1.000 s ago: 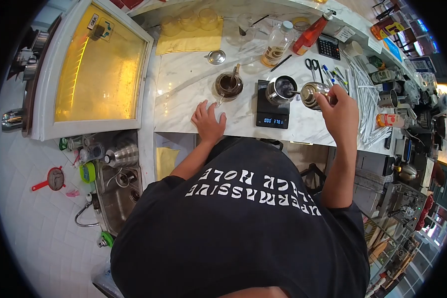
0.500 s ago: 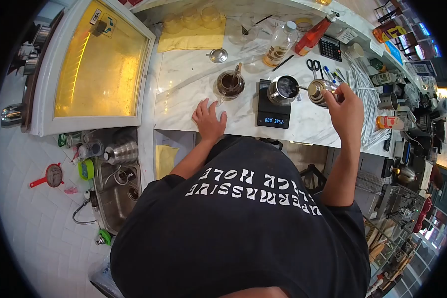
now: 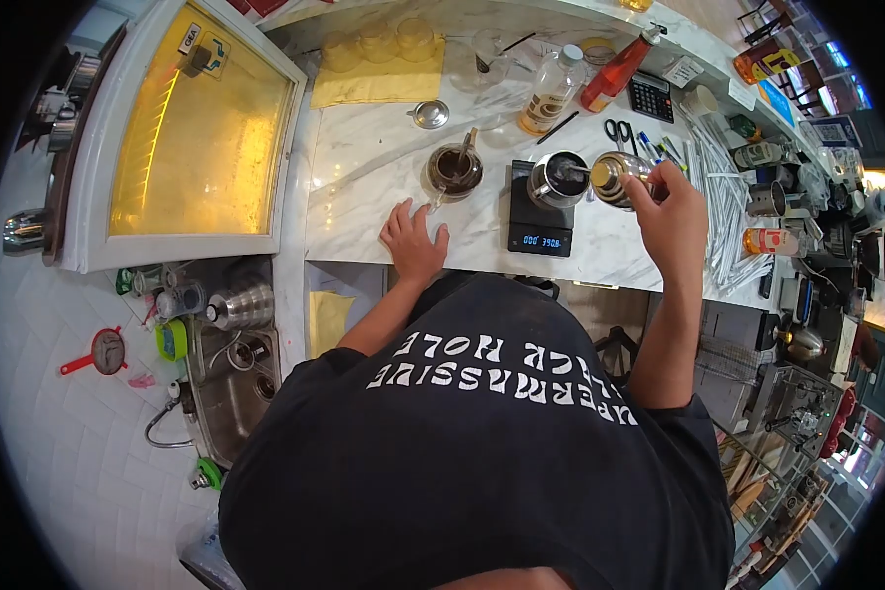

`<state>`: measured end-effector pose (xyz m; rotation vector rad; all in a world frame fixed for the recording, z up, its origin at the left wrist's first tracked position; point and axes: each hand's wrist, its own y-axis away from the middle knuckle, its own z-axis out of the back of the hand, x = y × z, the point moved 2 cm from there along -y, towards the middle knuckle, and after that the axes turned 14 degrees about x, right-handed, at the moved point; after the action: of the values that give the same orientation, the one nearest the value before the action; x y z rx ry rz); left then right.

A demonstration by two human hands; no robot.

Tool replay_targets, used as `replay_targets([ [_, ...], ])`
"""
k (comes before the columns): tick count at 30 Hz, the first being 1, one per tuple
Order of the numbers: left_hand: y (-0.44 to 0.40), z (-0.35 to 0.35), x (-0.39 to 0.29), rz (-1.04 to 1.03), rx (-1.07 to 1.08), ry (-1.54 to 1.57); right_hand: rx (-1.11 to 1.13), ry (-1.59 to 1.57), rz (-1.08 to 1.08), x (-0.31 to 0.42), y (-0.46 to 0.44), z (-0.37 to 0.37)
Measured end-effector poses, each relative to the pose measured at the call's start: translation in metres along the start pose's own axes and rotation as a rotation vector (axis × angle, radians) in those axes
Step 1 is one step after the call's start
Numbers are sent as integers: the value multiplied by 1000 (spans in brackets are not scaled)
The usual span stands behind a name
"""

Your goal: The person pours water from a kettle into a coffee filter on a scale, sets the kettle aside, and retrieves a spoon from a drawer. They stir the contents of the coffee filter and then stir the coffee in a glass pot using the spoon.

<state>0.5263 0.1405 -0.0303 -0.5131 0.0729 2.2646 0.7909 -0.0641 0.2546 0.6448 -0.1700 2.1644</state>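
Observation:
My right hand (image 3: pixel 669 202) grips a shiny metal kettle (image 3: pixel 615 181), its thin spout over the rim of a steel pitcher (image 3: pixel 549 196). Dark liquid with a pale shine shows inside the pitcher, which stands on a black digital scale (image 3: pixel 524 220) with lit blue digits. My left hand (image 3: pixel 413 241) lies on the marble counter (image 3: pixel 349 187), fingers spread and holding nothing. Just beyond those fingertips is a glass teapot (image 3: pixel 445 184) of dark brown liquid, a stick-like handle poking out of its top. A round metal lid (image 3: pixel 430 114) rests behind the teapot.
Behind the scale stand a clear bottle (image 3: pixel 551 93) and a red bottle (image 3: pixel 619 74). Scissors (image 3: pixel 617 130), pens, a calculator (image 3: pixel 651 95) and many white straws (image 3: pixel 723 216) crowd the right. Upturned glasses sit on a yellow cloth (image 3: pixel 364 90). An open fridge door (image 3: pixel 202 128) and sink (image 3: pixel 228 393) are leftward.
My right hand and the kettle have shifted slightly left, bringing the spout farther over the pitcher. The scale's number has risen from about 385 to about 390. My left hand has stayed put.

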Motion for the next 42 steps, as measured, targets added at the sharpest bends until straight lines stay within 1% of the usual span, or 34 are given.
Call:
replay_targets([
  [3,0,0,1,-3,1,6,-37,47,-2,-4,-2,2],
  [6,-1,0,1,-6,-4,12,-46,8,-18,-11,2,5],
  [12,0,-2,1,-8,-18,2,13,42,-53,-16,14,9],
  [15,0,-2,1,-3,-20,7,45,-16,-43,-9,17,8],
  [21,0,-1,0,-14,-24,9,0,-11,-1,-5,4,-2],
  [30,1,0,1,-10,-17,24,-29,52,-20,-16,1,4],
  [36,1,0,2,-2,-12,18,28,27,-30,-18,10,5],
  [42,1,-1,1,-4,-22,13,7,-27,-17,-14,4,1],
])
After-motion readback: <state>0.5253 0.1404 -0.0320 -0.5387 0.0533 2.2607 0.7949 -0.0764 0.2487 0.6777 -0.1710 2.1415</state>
